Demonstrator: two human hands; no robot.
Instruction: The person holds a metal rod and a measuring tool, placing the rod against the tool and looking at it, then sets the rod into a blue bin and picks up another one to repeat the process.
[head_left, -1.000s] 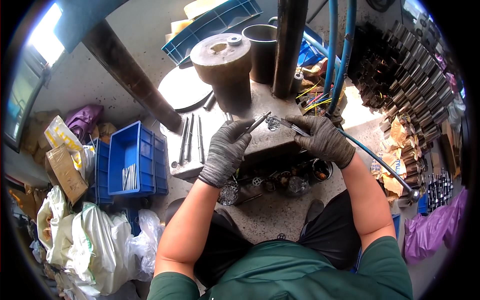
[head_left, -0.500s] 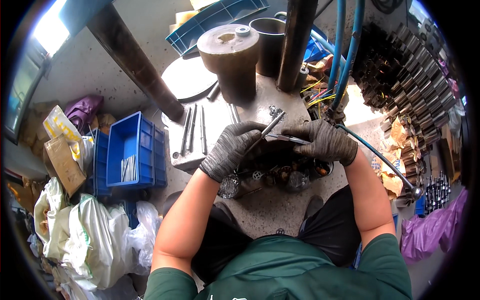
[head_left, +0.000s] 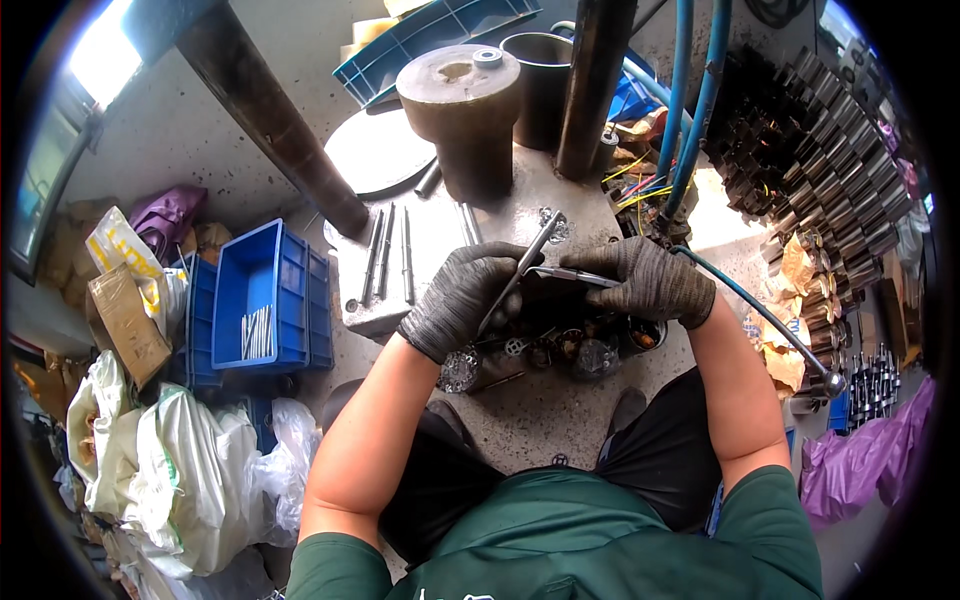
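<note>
My gloved left hand is closed around a slim metal shaft, which slants up to the right with its far end over the worktable. In my gloved right hand is a pair of slim metal pliers. Their bent tip points left and lies close to the shaft; whether it touches cannot be made out. Just beyond the shaft's upper end is a small pile of metal rings. Several similar shafts lie on the table left of my hands.
A thick steel cylinder stands on the table between two dark posts. Blue bins, one with rods inside, stand at left beside white sacks. A ball-ended lever and stacked metal tubes are at right.
The shaft in my left hand has tilted steeper, its upper end shifting slightly left and away from me. My left fingers have shifted around it. The pliers stay nearly in place.
</note>
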